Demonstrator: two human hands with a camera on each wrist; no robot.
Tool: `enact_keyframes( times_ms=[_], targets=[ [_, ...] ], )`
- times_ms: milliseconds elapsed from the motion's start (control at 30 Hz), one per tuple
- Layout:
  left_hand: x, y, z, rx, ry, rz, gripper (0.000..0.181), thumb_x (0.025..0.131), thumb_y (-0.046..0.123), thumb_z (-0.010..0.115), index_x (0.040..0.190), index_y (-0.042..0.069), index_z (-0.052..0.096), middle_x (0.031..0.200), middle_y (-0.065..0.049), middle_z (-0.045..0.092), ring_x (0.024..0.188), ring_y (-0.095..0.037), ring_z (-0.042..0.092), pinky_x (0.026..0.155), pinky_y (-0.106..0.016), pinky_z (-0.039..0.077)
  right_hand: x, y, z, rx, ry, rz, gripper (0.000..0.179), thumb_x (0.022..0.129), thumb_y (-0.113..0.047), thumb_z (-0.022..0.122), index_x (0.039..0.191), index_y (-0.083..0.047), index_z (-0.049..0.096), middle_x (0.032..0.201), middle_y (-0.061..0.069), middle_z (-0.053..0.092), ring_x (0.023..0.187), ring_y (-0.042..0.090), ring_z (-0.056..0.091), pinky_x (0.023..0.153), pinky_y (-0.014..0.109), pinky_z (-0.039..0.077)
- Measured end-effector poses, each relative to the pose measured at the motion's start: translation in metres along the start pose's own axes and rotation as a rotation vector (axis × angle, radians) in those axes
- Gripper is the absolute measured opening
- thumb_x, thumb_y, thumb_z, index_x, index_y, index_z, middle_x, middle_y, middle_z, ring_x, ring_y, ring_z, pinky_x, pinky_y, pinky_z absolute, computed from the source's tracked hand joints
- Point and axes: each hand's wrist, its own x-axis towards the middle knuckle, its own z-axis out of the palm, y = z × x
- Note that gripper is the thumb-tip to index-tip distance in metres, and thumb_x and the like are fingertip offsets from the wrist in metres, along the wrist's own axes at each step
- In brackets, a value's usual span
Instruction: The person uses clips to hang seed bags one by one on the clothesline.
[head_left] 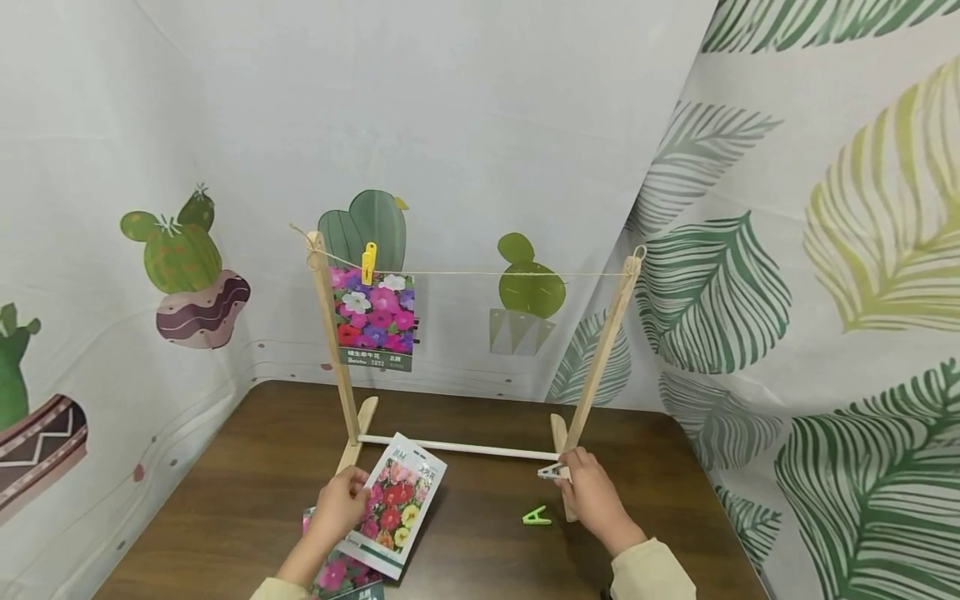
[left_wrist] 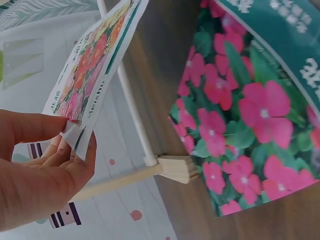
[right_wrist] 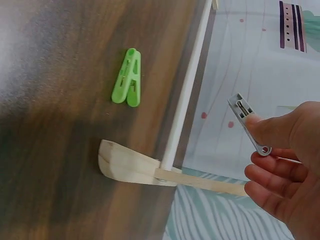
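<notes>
My left hand (head_left: 342,503) pinches a seed packet (head_left: 401,504) with red, pink and yellow flowers by its edge, raised over the table. In the left wrist view, thumb and fingers bend one corner of that packet. Below it lies another seed packet (left_wrist: 240,115) with pink flowers. My right hand (head_left: 595,497) holds a grey clothespin (right_wrist: 248,122) between thumb and fingers, beside the right post of the wooden stand. On the table a green clothespin (head_left: 536,517) lies to the left of that hand.
A wooden stand (head_left: 600,358) with a white crossbar (head_left: 465,448) spans the table (head_left: 480,533). A string (head_left: 510,273) runs between its posts. At its left end hangs a seed packet (head_left: 373,321) with pink and purple flowers, under a yellow clothespin (head_left: 369,262). A patterned curtain (head_left: 465,125) stands behind.
</notes>
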Motion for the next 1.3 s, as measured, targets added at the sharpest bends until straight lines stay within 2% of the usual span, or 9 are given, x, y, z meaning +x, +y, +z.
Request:
enact_keyframes(
  times_ms=[167,367,600,900,1300],
  targets=[
    [0.008,0.008,-0.005,-0.047,0.005,0.02,0.01,0.082,-0.008,0.059,0.091,-0.006,0.059,0.07,-0.006,0.063,0.056,-0.012,0.052,0.053,-0.028,0.044,0.007,-0.001,-0.007,-0.013,0.02,-0.036,0.031,0.072,0.001,0.081,0.097,0.004,0.062,0.091,0.011,0.057,0.083,0.027,0.056,0.073,0.041,0.05],
    [0.017,0.018,-0.011,-0.099,0.01,-0.007,0.009,0.084,-0.009,0.058,0.092,-0.006,0.059,0.072,-0.009,0.065,0.054,-0.011,0.052,0.05,-0.025,0.043,0.017,-0.004,-0.015,-0.006,0.054,-0.071,0.031,0.072,0.0,0.081,0.096,0.005,0.062,0.089,0.012,0.057,0.081,0.027,0.056,0.071,0.041,0.05],
    [0.025,0.029,-0.017,-0.118,0.004,-0.014,0.01,0.086,-0.008,0.057,0.095,-0.007,0.059,0.075,-0.01,0.066,0.057,-0.013,0.055,0.052,-0.024,0.045,0.027,-0.009,-0.022,-0.01,0.072,-0.103,0.032,0.074,-0.004,0.081,0.099,0.003,0.063,0.09,0.01,0.057,0.084,0.028,0.057,0.072,0.042,0.05],
    [0.035,0.041,-0.026,-0.118,0.019,0.015,0.011,0.086,-0.007,0.058,0.097,-0.007,0.06,0.079,-0.012,0.068,0.061,-0.014,0.055,0.057,-0.026,0.046,0.043,-0.018,-0.034,-0.008,0.098,-0.163,0.032,0.076,-0.004,0.08,0.103,0.004,0.064,0.096,0.012,0.057,0.091,0.03,0.057,0.078,0.043,0.05],
    [0.041,0.054,-0.03,-0.158,0.059,0.025,0.01,0.087,-0.006,0.06,0.097,-0.006,0.059,0.08,-0.015,0.069,0.061,-0.016,0.059,0.056,-0.024,0.047,0.061,-0.03,-0.052,-0.028,0.131,-0.243,0.033,0.08,-0.008,0.078,0.108,0.001,0.064,0.097,0.009,0.057,0.084,0.025,0.056,0.073,0.04,0.048]
  ],
)
